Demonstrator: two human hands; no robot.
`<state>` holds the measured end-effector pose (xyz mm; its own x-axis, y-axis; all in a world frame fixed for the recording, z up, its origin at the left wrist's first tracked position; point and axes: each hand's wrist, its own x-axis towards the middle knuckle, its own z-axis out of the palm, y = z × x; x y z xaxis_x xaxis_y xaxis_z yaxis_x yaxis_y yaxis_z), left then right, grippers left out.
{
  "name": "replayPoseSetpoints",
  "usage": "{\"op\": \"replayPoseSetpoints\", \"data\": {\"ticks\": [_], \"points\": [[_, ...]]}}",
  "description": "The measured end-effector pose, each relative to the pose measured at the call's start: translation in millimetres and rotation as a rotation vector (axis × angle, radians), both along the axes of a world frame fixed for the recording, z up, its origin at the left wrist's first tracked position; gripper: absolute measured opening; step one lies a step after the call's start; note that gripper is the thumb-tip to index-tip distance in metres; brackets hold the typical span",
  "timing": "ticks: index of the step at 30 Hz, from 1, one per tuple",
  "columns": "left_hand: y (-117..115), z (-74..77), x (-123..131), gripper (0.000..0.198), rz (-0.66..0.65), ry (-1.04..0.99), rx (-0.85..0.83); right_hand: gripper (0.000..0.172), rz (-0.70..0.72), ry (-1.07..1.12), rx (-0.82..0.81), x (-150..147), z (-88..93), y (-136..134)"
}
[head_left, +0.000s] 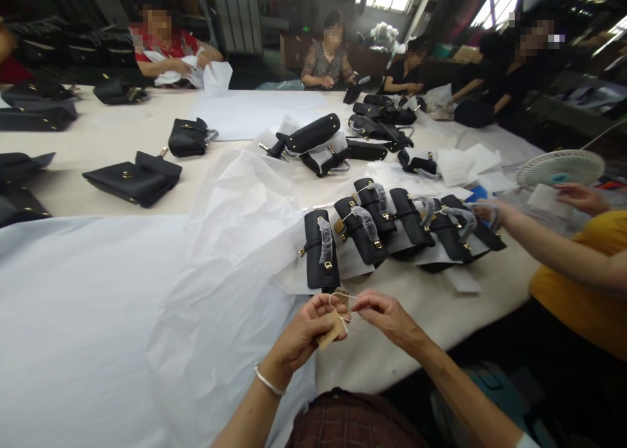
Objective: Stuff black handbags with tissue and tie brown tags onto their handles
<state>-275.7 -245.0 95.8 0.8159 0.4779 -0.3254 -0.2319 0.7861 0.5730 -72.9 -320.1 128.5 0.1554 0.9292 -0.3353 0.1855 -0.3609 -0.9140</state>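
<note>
Held near cream table (98, 141) edge: small tan paper hang tag (332, 331), pinched in closed left hand (306, 334); its white string loop (343, 299) gripped by right hand (386, 316) fingertips. Tag judged not yet tied on (loop free). Row of black leather handbags (321, 249) laid just beyond, hardware wrapped. White tissue sheet (220, 252) spread at left; co-worker's hand (490, 211) placed at row's far end, white fan (561, 167) beyond

Thin pale bangle (268, 381) behind my left grip (307, 330); I see bare forearms and checked red-brown cloth (350, 425), perhaps trousers.
</note>
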Motion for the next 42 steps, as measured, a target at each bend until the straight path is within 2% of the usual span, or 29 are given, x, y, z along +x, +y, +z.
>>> {"op": "replayPoseSetpoints", "data": {"ticks": [3, 7, 10, 14, 17, 20, 24, 27, 29, 31, 33, 35, 39, 42], "points": [[-2.5, -3.0, 5.3, 0.048, 0.014, 0.118, 0.144, 0.025, 0.195, -0.324, -0.009, -7.7, 9.0, -2.0], [-7.4, -6.7, 9.5, 0.065, 0.005, 0.283, 0.418, 0.033, 0.241, -0.615, -0.117, -21.6, 12.6, -4.0], [-11.6, -6.7, 12.2, 0.075, -0.026, 0.378, 0.551, 0.023, 0.25, -0.765, -0.156, -28.6, 3.4, -8.4], [-14.2, -5.5, 15.3, 0.079, -0.084, 0.438, 0.591, 0.017, 0.283, -0.807, -0.046, -28.7, -11.8, -17.0], [-13.6, -8.8, 14.1, 0.08, -0.105, 0.414, 0.556, 0.023, 0.248, -0.734, 0.045, -23.1, -12.9, -19.1], [-12.3, -20.4, 8.2, 0.074, -0.091, 0.422, 0.569, 0.028, 0.133, -0.574, 0.13, -14.9, -4.5, -15.7], [-13.5, -43.4, -0.7, 0.06, -0.07, 0.468, 0.591, 0.03, -0.138, -0.1, 0.037, -9.1, 7.4, -10.1], [-16.5, -51.6, -2.3, 0.053, -0.093, 0.45, 0.547, 0.025, -0.259, 0.273, -0.028, -15.1, 9.9, -7.9], [-16.9, -47.9, -2.3, 0.047, -0.119, 0.433, 0.533, 0.026, -0.278, 0.464, -0.001, -21.6, 10.4, -5.0], [-13.6, -37.7, -3.9, 0.045, -0.17, 0.395, 0.544, 0.025, -0.277, 0.579, 0.032, -25.7, 11.4, 1.3], [-4.8, -24.2, -7.6, 0.043, -0.215, 0.366, 0.616, 0.027, -0.286, 0.609, 0.034, -24.1, 12.5, 12.8], [9.9, -10.7, -11.6, 0.037, -0.19, 0.383, 0.723, 0.031, -0.306, 0.557, 0.03, -15.7, 12.7, 30.5], [52.1, 10.7, -9.4, 0.023, 0.109, 0.551, 0.757, 0.039, -0.276, 0.352, 0.009, 12.2, 8.4, 82.4], [87.1, 20.3, 5.6, 0.023, 0.33, 0.671, 0.791, 0.033, -0.09, 0.183, -0.109, 27.1, 5.0, 126.9]]}}
